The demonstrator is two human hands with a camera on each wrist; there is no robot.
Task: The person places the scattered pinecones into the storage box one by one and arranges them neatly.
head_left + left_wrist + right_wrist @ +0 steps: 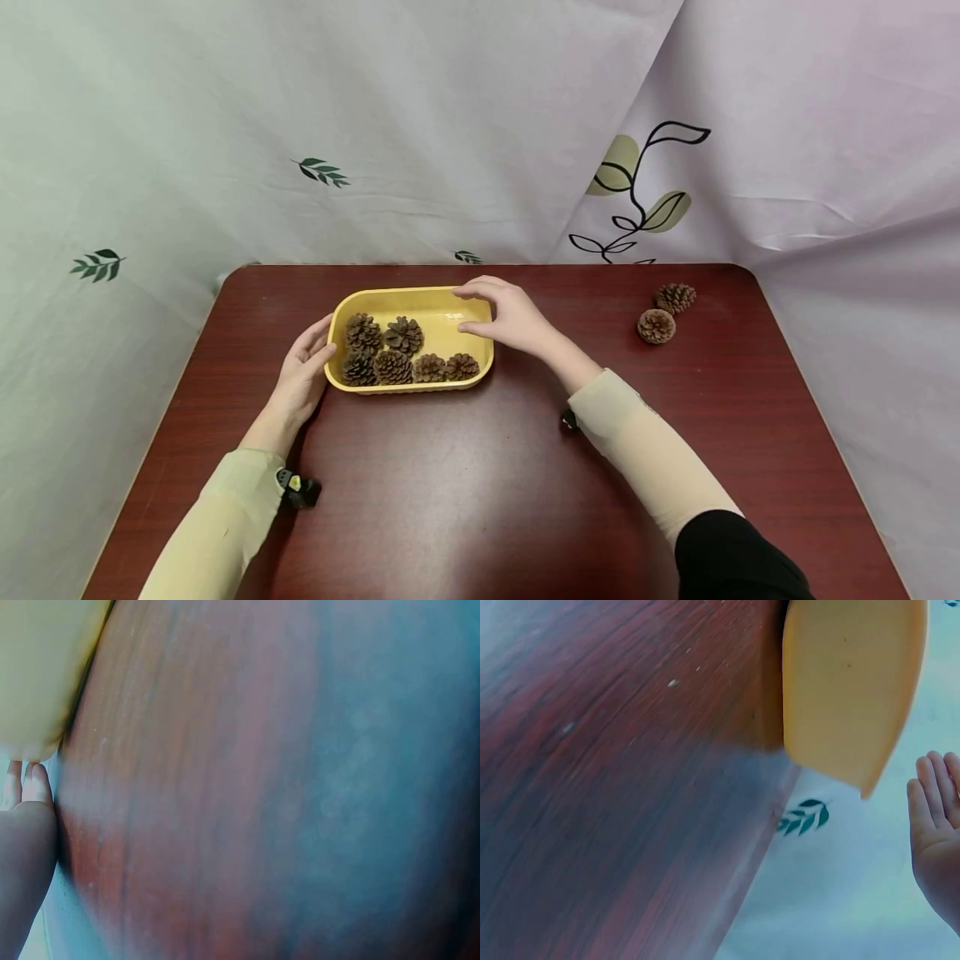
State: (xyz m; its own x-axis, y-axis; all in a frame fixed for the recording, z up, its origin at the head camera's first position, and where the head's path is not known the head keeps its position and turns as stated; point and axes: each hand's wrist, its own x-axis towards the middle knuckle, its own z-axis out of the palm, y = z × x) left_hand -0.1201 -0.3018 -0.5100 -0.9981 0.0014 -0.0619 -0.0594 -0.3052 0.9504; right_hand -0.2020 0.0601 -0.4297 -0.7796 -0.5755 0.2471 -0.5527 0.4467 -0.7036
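A yellow oblong tray point(442, 387) sits toward the back of the table, with several brown pine cones point(393, 367) grouped along its left and front sides. My left hand point(300, 375) holds the tray's left end, thumb at the rim and fingers along the outer wall. In the left wrist view, fingertips point(39, 780) meet the end of the tray. Over the tray's right end hovers my right hand point(506, 317), thumb and fingers spread apart with nothing between them. The right wrist view has its fingers straight, apart from the tray wall point(847, 682).
Two more pine cones, one upright point(656, 327) and one on its side point(675, 297), lie together at the table's back right. The dark red table point(420, 500) ends at a pale curtain point(450, 125) with leaf prints behind it.
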